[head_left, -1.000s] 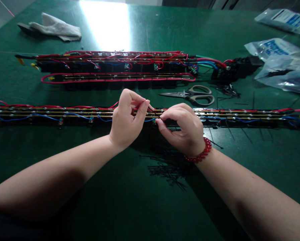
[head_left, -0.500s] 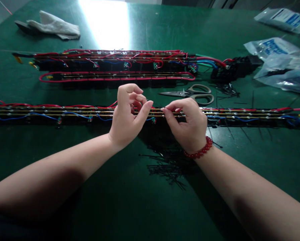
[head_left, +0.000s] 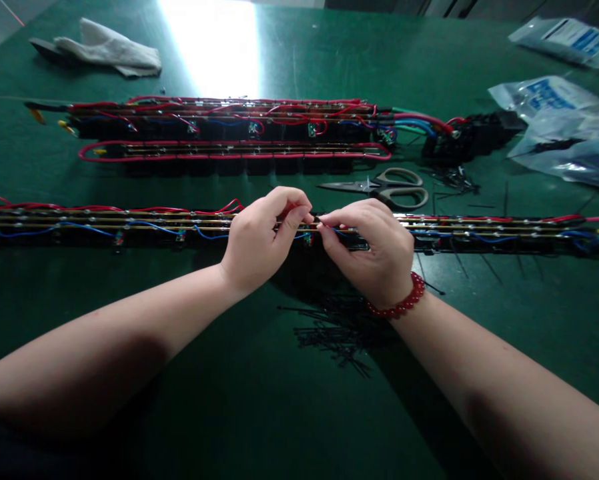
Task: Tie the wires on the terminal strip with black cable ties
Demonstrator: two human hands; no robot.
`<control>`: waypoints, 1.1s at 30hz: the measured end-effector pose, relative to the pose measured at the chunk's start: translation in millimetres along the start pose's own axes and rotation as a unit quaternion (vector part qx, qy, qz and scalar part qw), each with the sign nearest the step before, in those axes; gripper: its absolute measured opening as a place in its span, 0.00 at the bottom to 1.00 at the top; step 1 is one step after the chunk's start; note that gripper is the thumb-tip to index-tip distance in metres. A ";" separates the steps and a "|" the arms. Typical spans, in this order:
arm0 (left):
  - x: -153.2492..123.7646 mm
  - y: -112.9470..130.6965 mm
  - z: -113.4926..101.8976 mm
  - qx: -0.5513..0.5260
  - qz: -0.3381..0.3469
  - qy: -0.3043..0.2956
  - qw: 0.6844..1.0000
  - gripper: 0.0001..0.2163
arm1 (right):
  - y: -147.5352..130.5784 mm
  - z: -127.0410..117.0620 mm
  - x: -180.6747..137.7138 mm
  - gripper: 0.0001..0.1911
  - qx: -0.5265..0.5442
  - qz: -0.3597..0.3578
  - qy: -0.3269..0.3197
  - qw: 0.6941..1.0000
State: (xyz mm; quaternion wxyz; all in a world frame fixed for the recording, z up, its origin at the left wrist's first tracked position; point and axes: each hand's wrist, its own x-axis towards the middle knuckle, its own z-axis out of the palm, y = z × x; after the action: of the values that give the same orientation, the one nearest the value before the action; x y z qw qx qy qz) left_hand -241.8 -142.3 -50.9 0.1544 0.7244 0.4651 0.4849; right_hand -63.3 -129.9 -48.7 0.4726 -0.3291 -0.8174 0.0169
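Both hands, left hand point(head_left: 259, 240) and right hand point(head_left: 374, 250), pinch one wired strip point(head_left: 129, 223) at mid-frame; two more strips point(head_left: 219, 130) and one pair of scissors point(head_left: 384, 188) lie above.

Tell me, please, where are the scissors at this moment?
In the head view, the scissors lie flat on the green table, right of centre, just beyond the right hand, between the near wired strip and the far one.

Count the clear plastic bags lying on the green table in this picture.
3, possibly more: one bag in the far right corner, a second bag nearer, and a third bag at the right edge. That third one may be several overlapping.
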 end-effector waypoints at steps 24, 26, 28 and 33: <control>0.2 -4.7 -0.2 0.136 0.013 0.016 0.990 0.10 | -0.2 -2.4 -1.9 0.07 -0.094 -0.116 0.009 0.989; 0.4 -2.9 0.4 0.168 0.000 -0.005 0.986 0.12 | -1.6 -2.8 -1.8 0.07 -0.111 -0.118 0.013 0.987; 0.4 -2.1 1.2 0.191 -0.008 -0.019 0.981 0.13 | -3.2 -3.7 -1.5 0.07 -0.127 -0.129 0.021 0.983; 1.2 -1.7 2.6 0.232 -0.017 -0.056 0.971 0.15 | -6.5 -7.5 0.1 0.08 -0.156 -0.156 0.022 0.975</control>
State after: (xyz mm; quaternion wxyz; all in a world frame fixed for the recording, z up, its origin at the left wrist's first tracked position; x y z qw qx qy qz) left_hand -240.4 -139.9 -52.6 0.0161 0.7580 0.5681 0.3200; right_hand -60.9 -137.1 -42.2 0.4301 -0.2679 -0.8405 -0.1917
